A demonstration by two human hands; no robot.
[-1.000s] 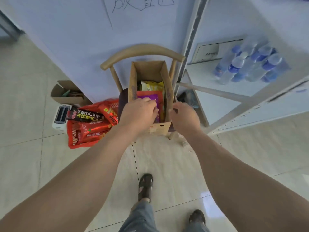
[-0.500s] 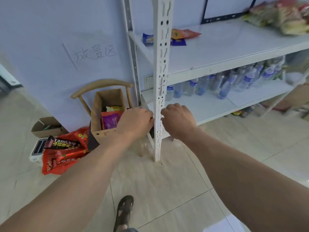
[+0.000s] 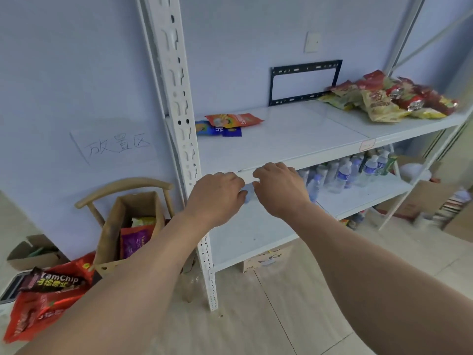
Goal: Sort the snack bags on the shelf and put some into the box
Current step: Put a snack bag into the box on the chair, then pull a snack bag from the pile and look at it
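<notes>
A white metal shelf (image 3: pixel 294 139) fills the middle of the view. On its upper board lie an orange snack bag (image 3: pixel 234 119) over a blue one (image 3: pixel 217 130) at the left, and a heap of red and yellow snack bags (image 3: pixel 386 98) at the right. A tall cardboard box (image 3: pixel 128 221) stands on a wooden chair (image 3: pixel 122 187) left of the shelf, with a purple bag (image 3: pixel 134 242) and a yellow-green bag inside. My left hand (image 3: pixel 217 198) and my right hand (image 3: pixel 280 190) hover side by side just below the upper board's front edge, fingers loosely curled, both holding nothing.
Several water bottles (image 3: pixel 343 172) stand on the lower board. Red bags and a black YamChip pack (image 3: pixel 51 281) lie on the floor at the lower left beside a small open carton (image 3: pixel 33 252). Cardboard boxes (image 3: pixel 422 198) sit at the right. A white upright post (image 3: pixel 184 124) stands in front.
The view swung up and right from the box on the chair to the shelf. Both hands left the box and rose to the upper board's front edge.
</notes>
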